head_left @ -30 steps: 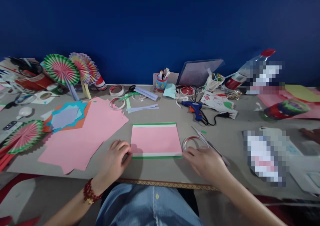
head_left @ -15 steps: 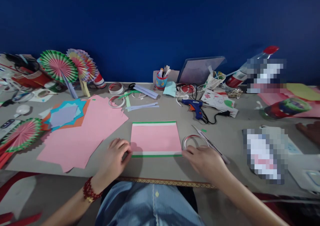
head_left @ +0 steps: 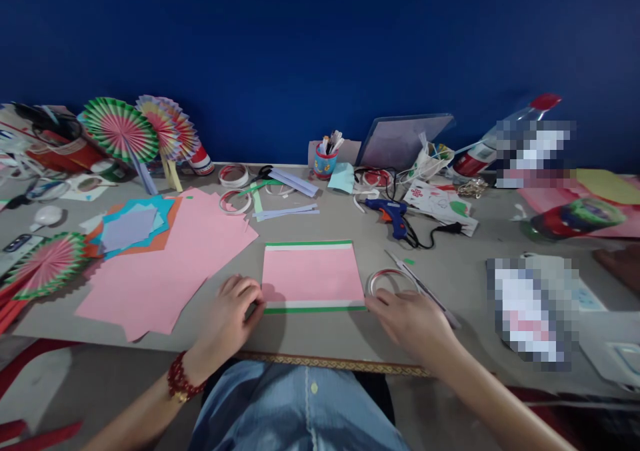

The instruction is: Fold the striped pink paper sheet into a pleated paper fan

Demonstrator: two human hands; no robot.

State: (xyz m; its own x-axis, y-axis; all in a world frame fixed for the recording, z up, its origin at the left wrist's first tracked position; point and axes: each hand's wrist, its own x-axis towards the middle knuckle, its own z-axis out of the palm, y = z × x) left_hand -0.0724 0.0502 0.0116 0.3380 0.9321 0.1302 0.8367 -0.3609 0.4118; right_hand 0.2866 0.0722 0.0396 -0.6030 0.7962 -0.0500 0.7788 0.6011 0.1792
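The table (head_left: 320, 336) carries every item noted here. Loose pink sheets (head_left: 155, 284) lie overlapped towards its left side, close to the near edge. The bordered pink sheet (head_left: 313, 274) lies flat around the middle of the table's near edge, its long sides roughly parallel to it.

Progress, as judged: partway. Done: green strips (head_left: 309, 243) and white bands (head_left: 315, 304) run along both long sides. Not done: the short sides are bare, and no fold shows.

The left hand (head_left: 233, 311) is at the sheet's near-left corner, fingers curled, tips on the paper's edge. The right hand (head_left: 413, 321) is at the near-right corner, fingers bent, tips at the paper (whether either hand pinches or merely steadies it, I cannot tell).

A blue glue gun (head_left: 393, 214) lies further towards the far edge. A tape roll (head_left: 391, 272) sits just beyond the right hand, partly hidden by it. A green scrap (head_left: 409, 262) lies nearby.
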